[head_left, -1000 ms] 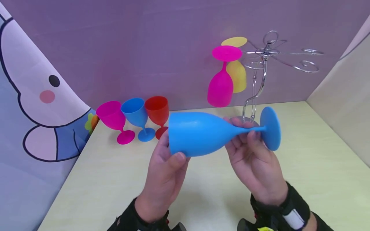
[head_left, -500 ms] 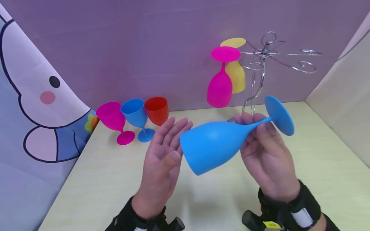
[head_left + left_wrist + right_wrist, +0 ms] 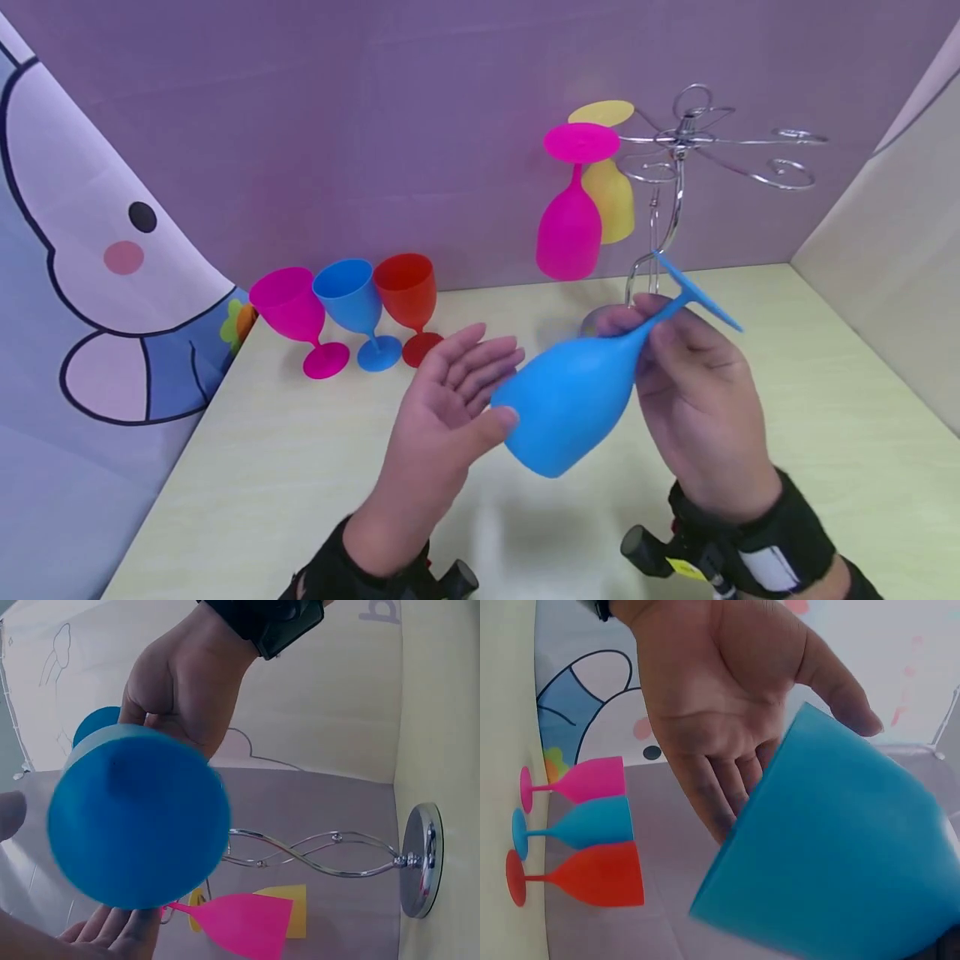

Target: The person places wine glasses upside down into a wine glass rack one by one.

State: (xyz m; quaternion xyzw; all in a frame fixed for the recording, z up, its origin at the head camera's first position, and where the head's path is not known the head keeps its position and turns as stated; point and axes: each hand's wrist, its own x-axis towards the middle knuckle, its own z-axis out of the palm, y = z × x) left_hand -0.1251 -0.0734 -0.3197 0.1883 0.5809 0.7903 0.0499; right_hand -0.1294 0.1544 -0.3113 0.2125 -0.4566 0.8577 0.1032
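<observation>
A large blue plastic goblet (image 3: pixel 573 400) hangs tilted in the air, its bowl down to the left and its foot up to the right. My right hand (image 3: pixel 697 400) pinches its stem between thumb and fingers. Beside the rim is my left hand (image 3: pixel 442 433), palm up with its fingers extended; its thumb overlaps the bowl's edge, and whether it touches I cannot tell. The left wrist view looks into the round mouth of the blue goblet (image 3: pixel 139 817). In the right wrist view the left hand (image 3: pixel 720 697) has straight fingers partly hidden behind the bowl.
Behind the hands stands a chrome spiral-armed rack (image 3: pixel 682 142). A pink goblet (image 3: pixel 570 233) and a yellow goblet (image 3: pixel 617 208) hang upside down on its left. Upright at the table's back left are a pink goblet (image 3: pixel 288 304), a smaller-looking blue goblet (image 3: pixel 352 304) and a red goblet (image 3: pixel 408 292).
My left hand has let go of the bowl and opened out. The right hand has shifted right with the blue goblet, tipping its rim downward and its foot upward.
</observation>
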